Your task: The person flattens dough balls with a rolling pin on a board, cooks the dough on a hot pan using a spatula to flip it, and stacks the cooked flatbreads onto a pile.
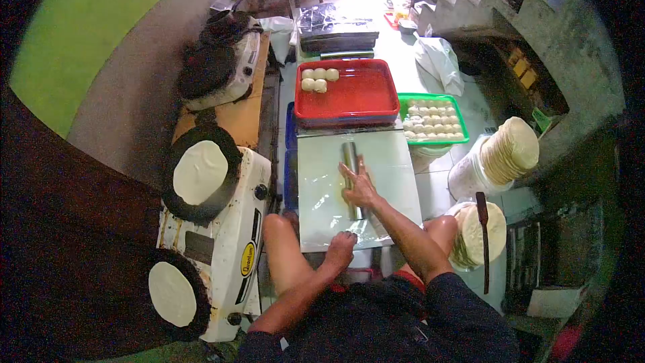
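My right hand lies over a shiny metal rolling pin, its fingers bent around the middle of it. The pin rests lengthwise on a pale, glossy work board between my knees. At the board's front edge is my left hand, fingers curled closed; whatever may be inside them is hidden. Beyond the board stands a red tray with several dough balls in its far left corner. No dough shows clearly under the pin.
At left, a white two-burner stove carries dark pans with a far flatbread and a near flatbread. To the right are a green tray of dough balls, a flatbread stack, and a dark spatula across another stack.
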Action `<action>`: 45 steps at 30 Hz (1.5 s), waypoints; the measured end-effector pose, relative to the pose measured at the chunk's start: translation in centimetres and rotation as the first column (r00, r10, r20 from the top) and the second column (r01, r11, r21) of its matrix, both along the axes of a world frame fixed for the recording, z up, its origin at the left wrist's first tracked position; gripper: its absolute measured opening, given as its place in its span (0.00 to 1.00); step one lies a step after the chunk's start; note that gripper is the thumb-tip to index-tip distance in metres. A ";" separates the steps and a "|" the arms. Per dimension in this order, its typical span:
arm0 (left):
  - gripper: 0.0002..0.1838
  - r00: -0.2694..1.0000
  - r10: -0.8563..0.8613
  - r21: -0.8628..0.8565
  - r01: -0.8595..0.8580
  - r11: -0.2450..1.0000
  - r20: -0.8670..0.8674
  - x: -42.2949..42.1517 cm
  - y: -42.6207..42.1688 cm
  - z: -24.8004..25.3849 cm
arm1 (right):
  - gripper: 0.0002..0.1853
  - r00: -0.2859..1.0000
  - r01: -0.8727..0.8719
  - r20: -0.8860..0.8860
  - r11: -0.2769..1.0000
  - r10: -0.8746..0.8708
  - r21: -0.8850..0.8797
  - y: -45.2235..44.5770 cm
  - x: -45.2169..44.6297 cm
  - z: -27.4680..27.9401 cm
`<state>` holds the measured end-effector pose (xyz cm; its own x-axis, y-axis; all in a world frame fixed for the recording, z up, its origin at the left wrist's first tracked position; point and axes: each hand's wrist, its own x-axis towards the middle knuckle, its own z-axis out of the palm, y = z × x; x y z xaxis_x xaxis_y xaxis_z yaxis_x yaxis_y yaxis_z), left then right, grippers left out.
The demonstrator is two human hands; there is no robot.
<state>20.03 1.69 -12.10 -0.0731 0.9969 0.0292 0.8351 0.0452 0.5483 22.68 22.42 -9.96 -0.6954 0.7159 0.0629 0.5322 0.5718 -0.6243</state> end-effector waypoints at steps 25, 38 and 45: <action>0.18 0.994 0.013 -0.054 -0.007 0.999 0.111 -0.4 0.0 -3.7 | 0.26 0.968 0.247 -0.002 0.954 -0.250 0.169 2.2 -1.1 0.5; 0.15 0.999 -0.021 -0.044 0.022 0.999 0.027 -0.5 0.2 -1.9 | 0.31 0.954 -0.218 0.248 0.960 0.171 0.174 -1.3 0.0 1.0; 0.14 0.998 -0.033 -0.049 0.036 0.998 0.051 -0.8 0.4 -3.4 | 0.18 0.960 -0.171 0.244 0.978 0.138 0.122 -1.5 3.8 2.0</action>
